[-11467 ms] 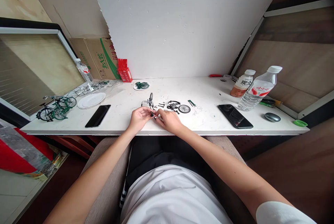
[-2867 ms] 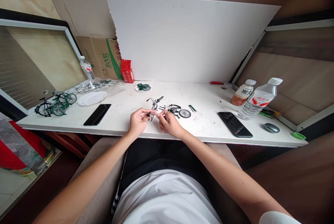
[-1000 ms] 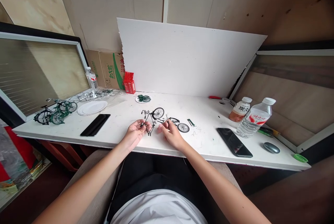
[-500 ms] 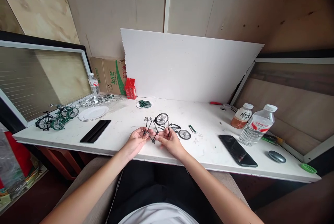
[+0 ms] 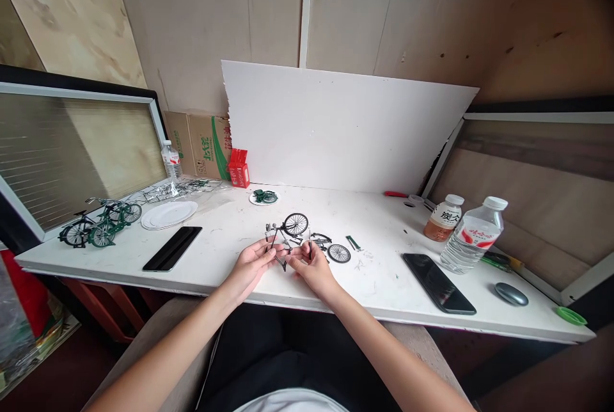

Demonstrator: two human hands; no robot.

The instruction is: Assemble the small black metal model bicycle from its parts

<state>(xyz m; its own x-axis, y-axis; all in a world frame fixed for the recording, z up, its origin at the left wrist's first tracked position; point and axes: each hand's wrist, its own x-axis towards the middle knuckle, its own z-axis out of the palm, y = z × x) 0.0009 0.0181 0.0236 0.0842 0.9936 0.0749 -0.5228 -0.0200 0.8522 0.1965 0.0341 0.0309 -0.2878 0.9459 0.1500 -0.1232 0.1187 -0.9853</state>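
A small black model bicycle frame [image 5: 284, 237] with one wheel and handlebars is held just above the white table [image 5: 220, 265]. My left hand [image 5: 252, 261] grips its lower left part. My right hand [image 5: 313, 265] pinches a thin dark pin-like tool [image 5: 309, 242] upright, fingertips touching the frame's bottom. A loose black wheel [image 5: 339, 253] and several small dark parts lie just right of my hands, with a small green piece [image 5: 354, 243] beyond them.
Finished green model bicycles [image 5: 96, 225], white plates [image 5: 169, 213] and a black phone [image 5: 173, 248] are at the left. A second phone [image 5: 439, 274], two bottles [image 5: 472, 234], a mouse [image 5: 511, 293] and a green cap [image 5: 571, 315] are at the right. A white foam board [image 5: 345, 124] stands behind.
The bicycle frame has been turned so its wheel stands up behind my hands. My right hand has closed in on the frame with the thin tool. The camera tilted upward.
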